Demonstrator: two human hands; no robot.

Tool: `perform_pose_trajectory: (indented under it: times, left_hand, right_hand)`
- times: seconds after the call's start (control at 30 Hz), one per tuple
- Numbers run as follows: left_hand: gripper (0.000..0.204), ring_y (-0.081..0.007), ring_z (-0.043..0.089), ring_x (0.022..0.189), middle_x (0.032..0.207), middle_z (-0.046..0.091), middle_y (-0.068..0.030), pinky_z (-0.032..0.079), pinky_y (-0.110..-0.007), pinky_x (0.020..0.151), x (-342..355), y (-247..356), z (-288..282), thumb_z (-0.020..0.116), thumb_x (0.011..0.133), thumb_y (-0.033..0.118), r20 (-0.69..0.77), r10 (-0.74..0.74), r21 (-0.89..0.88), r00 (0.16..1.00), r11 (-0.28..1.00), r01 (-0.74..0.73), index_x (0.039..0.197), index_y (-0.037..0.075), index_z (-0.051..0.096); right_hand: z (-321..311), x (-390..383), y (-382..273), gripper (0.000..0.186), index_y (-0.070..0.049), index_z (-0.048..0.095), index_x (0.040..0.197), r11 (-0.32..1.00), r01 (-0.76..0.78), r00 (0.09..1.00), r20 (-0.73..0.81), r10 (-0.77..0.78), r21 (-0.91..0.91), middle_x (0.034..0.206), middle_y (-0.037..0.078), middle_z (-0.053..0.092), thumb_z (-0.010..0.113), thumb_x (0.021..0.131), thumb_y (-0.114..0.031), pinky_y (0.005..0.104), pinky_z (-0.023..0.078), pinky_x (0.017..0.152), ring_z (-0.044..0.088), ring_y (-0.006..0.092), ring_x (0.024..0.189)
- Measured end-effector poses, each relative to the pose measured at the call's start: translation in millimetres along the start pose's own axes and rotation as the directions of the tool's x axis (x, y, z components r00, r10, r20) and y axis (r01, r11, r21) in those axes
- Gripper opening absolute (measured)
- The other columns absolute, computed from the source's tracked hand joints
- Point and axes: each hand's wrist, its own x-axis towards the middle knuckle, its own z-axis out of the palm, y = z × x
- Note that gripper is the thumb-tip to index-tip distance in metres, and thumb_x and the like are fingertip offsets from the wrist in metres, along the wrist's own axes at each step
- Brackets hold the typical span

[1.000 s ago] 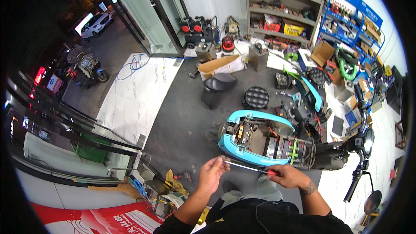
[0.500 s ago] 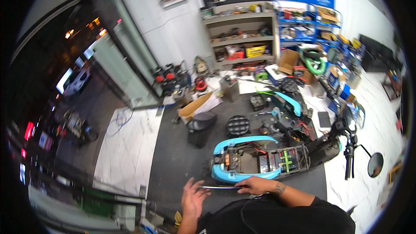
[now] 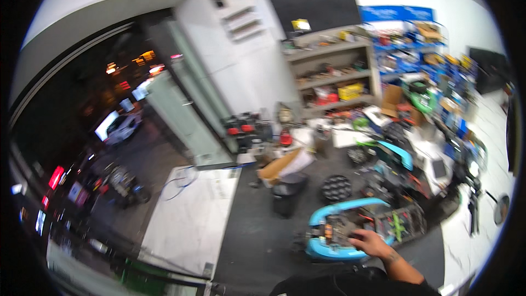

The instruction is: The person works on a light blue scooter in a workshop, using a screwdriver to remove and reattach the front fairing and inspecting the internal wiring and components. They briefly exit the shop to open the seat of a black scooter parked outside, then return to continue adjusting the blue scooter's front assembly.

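Scooter (image 3: pixel 383 220): in front of the person on the dark floor (image 3: pixel 255 235), its top open so the inner parts show, its long side running left to right
Right hand (image 3: pixel 373 245): over the near side of the scooter, fingers bent and pointing left; blur hides whether they grip or touch anything, so I cannot tell
Left hand: out of view, so I cannot tell its state
Blue trim (image 3: pixel 324 250): curved round the left end of the scooter
Green strap (image 3: pixel 398 226): across the scooter, right of its middle
Handlebar (image 3: pixel 474 211): at the scooter's right end
Round cushion (image 3: pixel 336 188): just beyond the scooter, black and padded
Seat (image 3: pixel 290 185): black, on the floor beyond and left of the scooter
Cardboard (image 3: pixel 275 168): farther beyond the scooter than the seat, also to the left
Shelf (image 3: pixel 337 79): well beyond the scooter, loaded with small goods
Motorcycle (image 3: pixel 123 185): outside, well left of the scooter
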Motion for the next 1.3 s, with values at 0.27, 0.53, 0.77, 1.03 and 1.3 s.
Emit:
perform_pose_trajectory:
  times: [0.27, 0.53, 0.77, 1.03, 1.3]
  left_hand:
    - [0.056, -0.0245, 0.074, 0.096, 0.112, 0.075, -0.0146, 0.061, -0.04, 0.085, 50, -75, -109, 0.062, 0.107, 0.046, -0.144, 0.23, 0.091, 0.963, 0.972, -0.219, 0.142, 0.002, 0.064]
    - [0.047, -0.0137, 0.063, 0.072, 0.092, 0.071, -0.0024, 0.052, -0.03, 0.06, 37, -78, -214, 0.068, 0.105, 0.046, -0.085, -0.015, -0.58, 0.996, 0.814, -0.037, 0.123, 0.002, 0.074]
    - [0.06, -0.0155, 0.065, 0.087, 0.104, 0.067, -0.0026, 0.054, -0.03, 0.07, 99, -182, -257, 0.069, 0.1, 0.059, 0.086, -0.186, -0.705, 0.979, 0.683, 0.192, 0.136, 0.011, 0.065]
    - [0.061, -0.0251, 0.071, 0.102, 0.117, 0.072, -0.0105, 0.058, -0.036, 0.085, 153, -274, -398, 0.066, 0.102, 0.058, -0.173, -0.503, -0.566, 0.847, 0.754, 0.332, 0.14, 0.01, 0.065]
    - [0.06, -0.0286, 0.07, 0.108, 0.12, 0.073, -0.0147, 0.058, -0.04, 0.089, 259, -184, -537, 0.064, 0.102, 0.057, -0.188, -0.536, -0.647, 0.823, 0.698, 0.307, 0.138, 0.01, 0.068]
  right_hand:
    - [141, 78, 65, 0.031, 0.001, 0.07, 0.121, 0.999, -0.042, 0.998, -0.047, 0.043, 0.025, 0.072, 0.007, 0.069, 0.065, 0.109, -0.026, 0.0334, 0.05, 0.066, 0.062, 0.0168, 0.061]
    - [256, 200, -15, 0.024, 0.002, 0.068, 0.116, 0.971, 0.217, 0.925, 0.338, -0.174, -0.095, 0.077, 0.006, 0.068, 0.071, 0.106, -0.02, 0.032, 0.051, 0.06, 0.063, 0.0159, 0.063]
    - [340, 292, -80, 0.016, 0.003, 0.071, 0.111, 0.999, 0.038, 0.919, 0.393, -0.04, 0.015, 0.079, 0.005, 0.071, 0.071, 0.104, -0.011, 0.0316, 0.051, 0.057, 0.064, 0.0152, 0.062]
    - [478, 525, -91, 0.021, 0.002, 0.071, 0.089, 0.874, 0.436, 0.842, 0.441, -0.313, -0.213, 0.065, 0.01, 0.069, 0.073, 0.1, -0.015, 0.0348, 0.052, 0.056, 0.066, 0.0195, 0.054]
    - [624, 703, -188, 0.036, 0.001, 0.071, 0.116, 0.713, 0.629, 0.631, 0.74, -0.235, -0.309, 0.105, 0.023, 0.07, 0.078, 0.096, -0.027, 0.0468, 0.057, 0.084, 0.069, 0.0436, 0.094]
